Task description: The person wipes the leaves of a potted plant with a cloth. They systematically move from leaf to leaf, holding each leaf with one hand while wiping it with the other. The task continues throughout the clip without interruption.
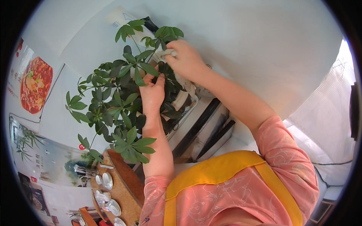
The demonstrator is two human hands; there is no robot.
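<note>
A leafy green potted umbrella plant [121, 82] spreads over the upper left middle of the head view; its pot is hidden by leaves. My left hand [154, 87] reaches in among the leaves, thumb and fingers pinched at a dark leaf. Above and right of it, my right hand [185, 58] is closed on a pale cloth [185, 82], which hangs down below the fist towards a cabinet top. The cloth's upper end lies close to a stem and leaves near the wall.
Below the plant stands a cabinet [195, 124] with dark edges. A round glass-like object [206, 91] sits by the wall. At lower left, a wooden table [121, 180] carries glass-like dishes [107, 180]. Posters, one a food picture [36, 84], hang on the left wall.
</note>
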